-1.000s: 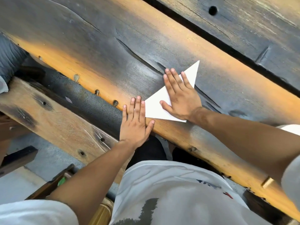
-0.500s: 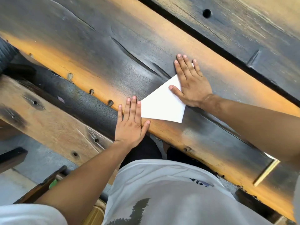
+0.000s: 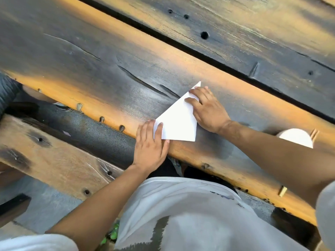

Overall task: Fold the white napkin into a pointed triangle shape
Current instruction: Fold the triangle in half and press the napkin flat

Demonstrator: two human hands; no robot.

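The white napkin (image 3: 178, 122) lies folded into a triangle on the dark wooden plank (image 3: 101, 69), one sharp tip pointing up and right. My left hand (image 3: 150, 145) lies flat with straight fingers pressing the napkin's lower left corner, near the plank's front edge. My right hand (image 3: 206, 107) rests on the napkin's right side, fingers bent, fingertips and thumb pressing near the upper tip. The hand hides part of the right edge.
A dark gap (image 3: 181, 46) divides this plank from another plank (image 3: 253, 33) further back. A lower wooden bench board (image 3: 54, 160) runs at the left below the table edge. My white shirt (image 3: 190, 214) fills the bottom of the view.
My right hand slid back down from the napkin's tip and its fingers curled; the tip shows again. My left hand shifted slightly onto the lower left corner.
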